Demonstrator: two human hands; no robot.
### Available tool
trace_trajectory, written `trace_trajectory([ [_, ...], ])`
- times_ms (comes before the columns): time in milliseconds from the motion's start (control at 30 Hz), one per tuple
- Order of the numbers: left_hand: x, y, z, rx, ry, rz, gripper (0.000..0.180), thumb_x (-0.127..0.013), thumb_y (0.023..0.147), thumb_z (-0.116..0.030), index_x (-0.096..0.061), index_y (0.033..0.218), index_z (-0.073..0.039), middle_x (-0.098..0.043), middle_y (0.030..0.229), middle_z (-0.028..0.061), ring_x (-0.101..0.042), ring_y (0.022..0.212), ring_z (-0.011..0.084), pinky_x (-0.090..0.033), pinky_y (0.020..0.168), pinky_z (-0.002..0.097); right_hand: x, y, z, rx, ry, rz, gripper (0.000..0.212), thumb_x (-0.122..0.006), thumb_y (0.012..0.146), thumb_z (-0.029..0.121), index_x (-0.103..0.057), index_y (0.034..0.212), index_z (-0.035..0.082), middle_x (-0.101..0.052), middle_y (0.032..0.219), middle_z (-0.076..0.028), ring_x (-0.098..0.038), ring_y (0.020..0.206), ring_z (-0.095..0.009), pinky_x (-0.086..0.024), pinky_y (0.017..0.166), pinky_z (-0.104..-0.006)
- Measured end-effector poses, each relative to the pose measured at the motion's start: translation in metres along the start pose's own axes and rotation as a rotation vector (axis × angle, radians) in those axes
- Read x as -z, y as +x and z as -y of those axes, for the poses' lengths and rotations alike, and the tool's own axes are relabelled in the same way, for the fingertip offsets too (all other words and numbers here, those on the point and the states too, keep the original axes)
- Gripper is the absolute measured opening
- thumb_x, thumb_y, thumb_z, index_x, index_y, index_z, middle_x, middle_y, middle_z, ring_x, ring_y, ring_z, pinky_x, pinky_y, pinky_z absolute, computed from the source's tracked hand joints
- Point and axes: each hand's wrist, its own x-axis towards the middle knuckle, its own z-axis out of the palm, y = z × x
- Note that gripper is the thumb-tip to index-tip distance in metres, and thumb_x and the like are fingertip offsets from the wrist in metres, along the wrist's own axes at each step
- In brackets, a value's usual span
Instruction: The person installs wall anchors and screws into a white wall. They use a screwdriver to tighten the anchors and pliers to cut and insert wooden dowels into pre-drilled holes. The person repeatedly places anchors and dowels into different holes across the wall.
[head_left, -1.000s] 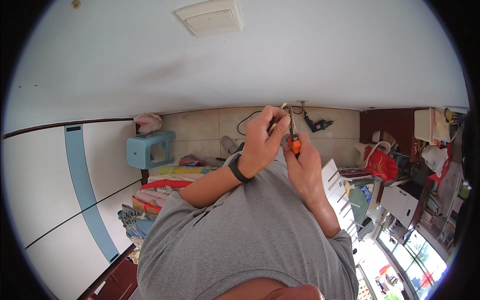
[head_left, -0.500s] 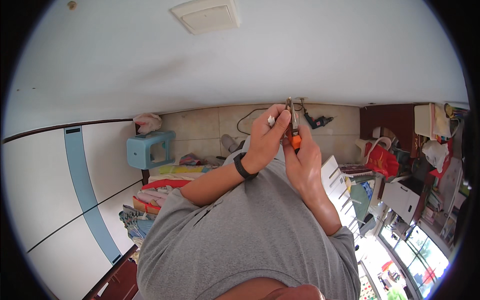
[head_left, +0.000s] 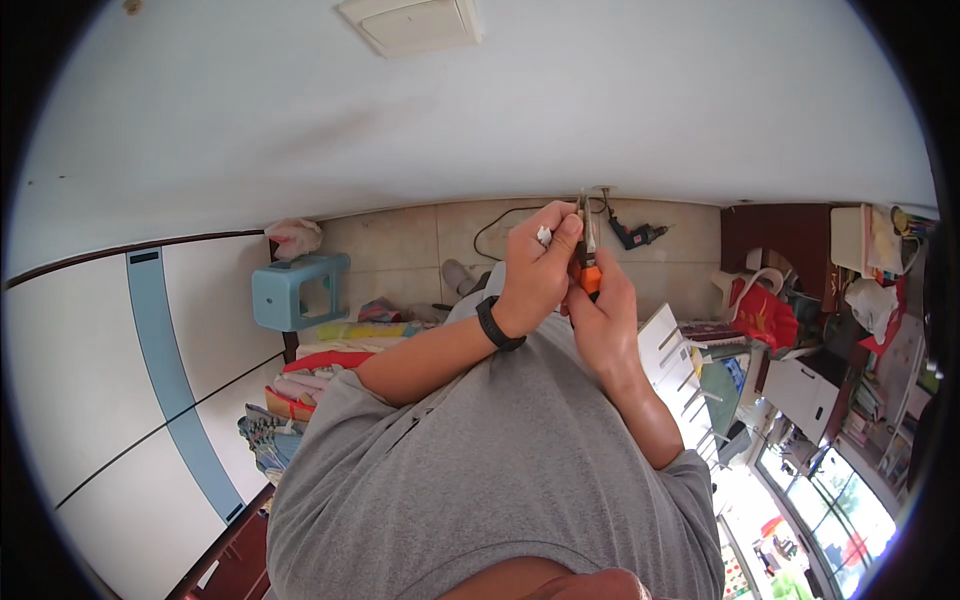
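My right hand (head_left: 608, 312) is wrapped round the orange handles of a pair of pliers (head_left: 590, 276). Their metal jaws point up toward the wall. My left hand (head_left: 532, 268), with a black band on its wrist, is closed close against the jaws, thumb and forefinger pinched together. From between its fingers pokes a small white piece (head_left: 544, 236), crumpled-looking and too small to name. Whatever sits at the tip of the jaws is too fine to make out.
A white wall with a switch (head_left: 415, 25) rises ahead. On the tiled floor lie a power drill (head_left: 637, 236) and its dark cable. A blue stool (head_left: 278, 298) and folded cloths stand left. To the right are a white slatted rack (head_left: 668, 350) and a red bag (head_left: 766, 318).
Both hands keep nearly the same pose with the pliers, with only a slight shift. The wall switch sits a little higher in the picture.
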Motion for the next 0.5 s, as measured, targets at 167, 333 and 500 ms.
trace_trajectory([
  [167,0.003,0.003,-0.001,0.044,-0.022,0.034,0.030,-0.053,0.113,-0.027,-0.067,0.099,-0.004,-0.062,0.083,-0.0036,-0.053,0.073,0.0026,-0.045,0.064,0.0218,0.005,0.001,0.001,-0.123,0.244,0.089,0.015,-0.062,0.097,0.007,-0.058,0.106,-0.004,-0.067,0.080,-0.018,-0.066,0.072,-0.026,-0.052,0.068,-0.0397],
  [333,0.001,0.008,-0.001,0.114,-0.221,0.086,0.030,-0.054,0.113,-0.028,-0.068,0.103,-0.003,-0.063,0.086,-0.0027,-0.055,0.076,0.0022,-0.046,0.066,0.0213,0.001,0.010,-0.003,-0.032,0.043,-0.021,0.019,-0.063,0.097,0.010,-0.059,0.110,-0.004,-0.068,0.079,-0.021,-0.069,0.072,-0.037,-0.053,0.068,-0.0458],
  [500,-0.007,0.015,0.001,0.055,-0.160,0.007,0.032,-0.055,0.113,-0.030,-0.067,0.103,-0.003,-0.063,0.088,-0.0018,-0.055,0.076,0.0043,-0.047,0.067,0.0230,-0.004,0.014,0.005,0.130,-0.256,-0.154,0.024,-0.061,0.096,0.010,-0.058,0.116,-0.003,-0.069,0.082,-0.026,-0.069,0.079,-0.047,-0.053,0.070,-0.0527],
])
